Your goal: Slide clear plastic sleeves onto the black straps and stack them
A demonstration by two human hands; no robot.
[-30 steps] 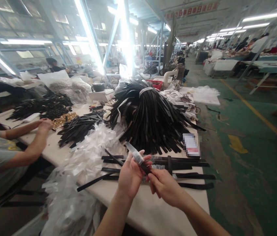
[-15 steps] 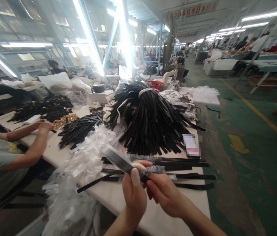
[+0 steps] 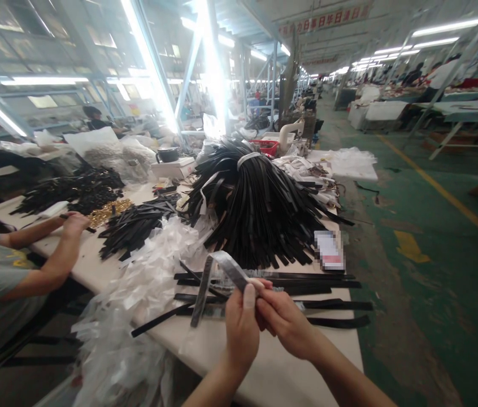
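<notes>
A black strap (image 3: pixel 234 269) with a pale, shiny film on it is pinched in my left hand (image 3: pixel 242 325), the thumb lying along it. Its far part arches up and hangs down to the left. My right hand (image 3: pixel 286 320) is closed right beside the left, its fingertips pressed together at the near end of the strap, which the fingers mostly hide. Beyond my hands several black straps (image 3: pixel 335 305) lie across the table (image 3: pixel 307 373), some partly wrapped in clear plastic.
A big tied bundle of black straps (image 3: pixel 260 209) stands behind them. White plastic strips (image 3: pixel 150 265) spill over the table's left edge. A blurred-out phone-like object (image 3: pixel 329 250) lies right. At left a co-worker's hands (image 3: pixel 73 223) work near gold pieces (image 3: pixel 109 212) and loose black straps (image 3: pixel 137 226).
The held strap's free part has swung from pointing up-left to arching over and hanging down. Both hands have shifted slightly right and stayed together.
</notes>
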